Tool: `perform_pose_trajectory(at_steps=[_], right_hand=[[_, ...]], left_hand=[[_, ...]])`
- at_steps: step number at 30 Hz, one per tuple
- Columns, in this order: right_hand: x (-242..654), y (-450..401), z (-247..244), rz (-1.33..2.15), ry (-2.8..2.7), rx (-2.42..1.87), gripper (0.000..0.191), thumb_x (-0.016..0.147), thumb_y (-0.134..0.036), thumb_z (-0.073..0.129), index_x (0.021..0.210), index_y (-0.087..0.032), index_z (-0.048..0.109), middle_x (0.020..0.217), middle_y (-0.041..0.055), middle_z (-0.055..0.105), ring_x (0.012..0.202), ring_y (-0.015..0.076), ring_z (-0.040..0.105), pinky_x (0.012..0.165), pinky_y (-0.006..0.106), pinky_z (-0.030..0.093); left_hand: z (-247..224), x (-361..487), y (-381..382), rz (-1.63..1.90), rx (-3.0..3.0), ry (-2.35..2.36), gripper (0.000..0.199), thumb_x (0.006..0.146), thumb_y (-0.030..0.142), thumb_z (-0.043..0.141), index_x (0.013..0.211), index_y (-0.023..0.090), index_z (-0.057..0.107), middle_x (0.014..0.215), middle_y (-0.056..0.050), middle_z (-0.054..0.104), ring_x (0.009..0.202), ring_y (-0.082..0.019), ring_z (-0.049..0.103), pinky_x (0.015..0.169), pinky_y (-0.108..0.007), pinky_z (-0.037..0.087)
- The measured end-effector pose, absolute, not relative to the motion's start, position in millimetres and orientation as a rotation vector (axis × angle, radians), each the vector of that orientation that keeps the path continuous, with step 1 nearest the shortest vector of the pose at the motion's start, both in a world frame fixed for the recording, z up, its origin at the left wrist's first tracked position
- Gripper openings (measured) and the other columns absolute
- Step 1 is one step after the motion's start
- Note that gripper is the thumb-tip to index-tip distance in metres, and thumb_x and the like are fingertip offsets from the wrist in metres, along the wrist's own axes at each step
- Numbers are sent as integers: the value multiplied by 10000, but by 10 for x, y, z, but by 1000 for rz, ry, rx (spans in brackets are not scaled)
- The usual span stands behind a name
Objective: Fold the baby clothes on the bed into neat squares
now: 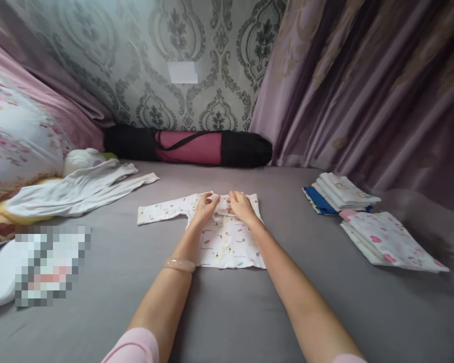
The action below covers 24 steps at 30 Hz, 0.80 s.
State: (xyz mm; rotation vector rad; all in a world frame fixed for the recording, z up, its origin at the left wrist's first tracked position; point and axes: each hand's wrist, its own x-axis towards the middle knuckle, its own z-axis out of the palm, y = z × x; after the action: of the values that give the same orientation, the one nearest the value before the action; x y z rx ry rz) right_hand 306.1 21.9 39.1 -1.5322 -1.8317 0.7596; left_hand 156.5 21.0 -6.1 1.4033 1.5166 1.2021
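A small white baby shirt (pixel 232 247) with a scattered print lies spread on the grey bed sheet. Its left sleeve (pixel 162 210) stretches out to the side, while its right side has a straight edge with no sleeve sticking out. Near the collar, my left hand (pixel 208 206) has its fingers curled against the fabric, thumb close to the forefinger. Just beside it, my right hand (pixel 241 205) rests on the upper right of the shirt, fingers bent and slightly apart. The hands cover part of the collar and chest, and the fingertips are partly hidden.
Folded clothes stand in two piles at right: a white and blue pile (pixel 336 194) and a pink-patterned one (pixel 393 239). White long-legged garments (pixel 79 189) lie at left, above a white item (pixel 7 267). A black and maroon long bag (pixel 189 147) runs along the wall.
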Motion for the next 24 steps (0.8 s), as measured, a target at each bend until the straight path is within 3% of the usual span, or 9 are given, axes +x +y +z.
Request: perform_pose_trajectory(at_steps=[4,8,13,16,20,24], right_hand=[[3181,215,363,469,-2028,-1603,315,971,-271,359,1022,-219,665,975,77,706,950,218,635,845,301,457],[3210,202,284,286,-2226,-1520,353,955,-169,334,1158,-165,623,1183,116,642,1141,215,558,987,317,390],[3139,148,102,273,-2338,-1523,406,971,-258,373,1332,-127,507,1462,148,422,1396,280,293,1142,479,180],[3237,224,81,260,-2228,-1521,426,959,-194,354,1357,-125,490,1470,147,415,1393,265,300,1146,476,170],[3625,506,155,255,-1996,-1669,519,843,-3,345,1270,-173,589,1310,113,567,1216,239,494,1046,399,347],[3991,763,207,299,-2094,-1752,362,894,-74,419,1117,-163,690,1120,116,613,1104,211,535,985,313,386]], left_hand=[[-75,1565,185,1276,1457,1521,473,814,323,579,1257,162,546,779,-6,629,612,-110,554,604,-226,462],[-51,1561,199,1318,1582,1557,370,806,188,504,1149,183,643,860,-22,665,738,-141,595,746,-275,491],[-73,1540,224,1264,1755,1586,336,781,93,428,954,159,708,962,-67,699,913,-195,620,895,-343,470],[-99,1532,222,1241,1769,1665,318,791,101,429,938,158,706,964,-78,697,933,-206,619,912,-359,464],[-106,1532,207,1206,1772,1704,305,801,125,440,951,166,703,984,-81,688,928,-212,616,911,-367,463],[-110,1522,208,1183,1801,1733,306,800,136,442,955,176,704,965,-77,683,903,-212,612,900,-363,465]])
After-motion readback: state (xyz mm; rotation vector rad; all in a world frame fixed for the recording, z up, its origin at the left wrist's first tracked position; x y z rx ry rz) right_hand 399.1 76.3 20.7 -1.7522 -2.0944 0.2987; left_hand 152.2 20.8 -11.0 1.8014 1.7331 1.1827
